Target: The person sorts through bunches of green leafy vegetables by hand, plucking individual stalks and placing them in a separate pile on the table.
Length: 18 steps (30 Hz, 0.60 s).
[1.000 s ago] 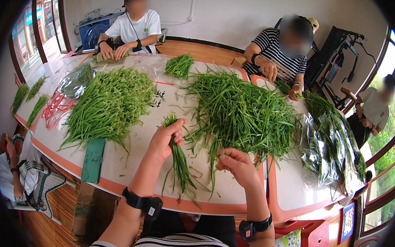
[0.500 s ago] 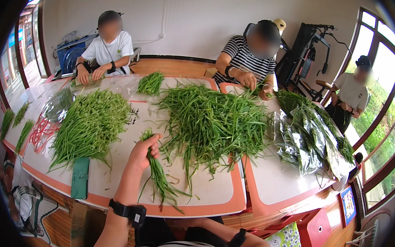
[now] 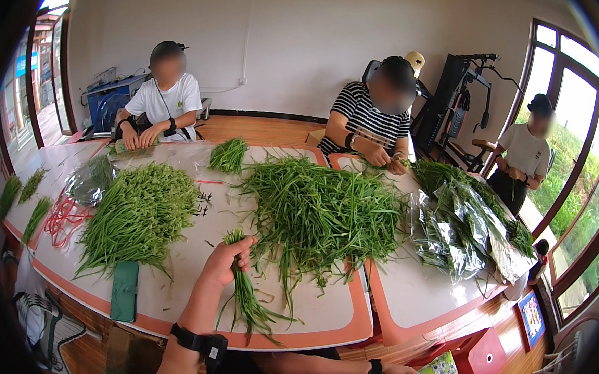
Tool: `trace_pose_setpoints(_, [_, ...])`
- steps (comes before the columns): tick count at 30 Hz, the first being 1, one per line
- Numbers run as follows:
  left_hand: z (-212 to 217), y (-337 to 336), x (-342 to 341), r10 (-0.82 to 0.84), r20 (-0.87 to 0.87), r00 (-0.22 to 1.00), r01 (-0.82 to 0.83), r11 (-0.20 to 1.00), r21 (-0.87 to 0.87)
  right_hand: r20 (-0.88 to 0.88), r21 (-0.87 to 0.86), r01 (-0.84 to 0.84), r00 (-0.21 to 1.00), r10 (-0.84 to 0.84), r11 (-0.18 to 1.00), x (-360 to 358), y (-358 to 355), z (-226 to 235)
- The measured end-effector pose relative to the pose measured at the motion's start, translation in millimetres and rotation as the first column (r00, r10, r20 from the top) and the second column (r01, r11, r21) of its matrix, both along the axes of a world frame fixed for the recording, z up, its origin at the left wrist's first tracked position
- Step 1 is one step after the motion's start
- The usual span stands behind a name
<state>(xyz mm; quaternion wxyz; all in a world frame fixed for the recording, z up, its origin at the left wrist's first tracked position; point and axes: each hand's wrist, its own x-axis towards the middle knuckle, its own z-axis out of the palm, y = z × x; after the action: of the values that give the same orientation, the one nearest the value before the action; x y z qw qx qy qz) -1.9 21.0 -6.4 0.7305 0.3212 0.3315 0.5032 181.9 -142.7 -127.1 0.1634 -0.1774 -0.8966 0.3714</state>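
My left hand [image 3: 228, 259] is closed around a bunch of long green stalks with leaves [image 3: 251, 307], held upright just above the table's near edge. The tips poke out over my thumb and the loose leafy ends hang down and fan to the right. Beyond it and to the right lies a big loose heap of the same greens [image 3: 325, 209]. My right hand [image 3: 281, 366] is low in my lap, below the table edge; its fingers are hidden. To the left rests a pile of sorted green stalks [image 3: 137, 208].
A green case [image 3: 124, 291] lies near the left front edge. Red ties [image 3: 65, 221] and small bunches [image 3: 35, 219] are at far left. Plastic-bagged greens [image 3: 458, 231] cover the right. Two people sit across the table handling greens; a third person [image 3: 522, 152] is at the right window.
The view has tilted up, so the table appears lower. My left hand still grips the bunch. The right forearm shows lower in the picture. The person across has brought both hands together.
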Motion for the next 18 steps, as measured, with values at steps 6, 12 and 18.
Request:
trace_pose_setpoints(6, [6, -4, -3, -0.018, -0.006, 1.000, 0.018, 1.000, -0.017, 0.012, -0.139, 0.195, 0.981, -0.195, 0.971, 10, 63, 151])
trace_pose_setpoints(12, [10, -5, 1, -0.021, -0.107, 0.994, 0.020, 1.000, -0.012, -0.075, 0.030, 0.620, 0.784, -0.616, 0.784, -2, 147, 151])
trace_pose_setpoints(18, [11, -9, 4, -0.013, -0.147, 0.989, 0.012, 1.000, -0.007, -0.023, -0.434, 0.498, 0.827, -0.561, 0.751, -13, 159, 139])
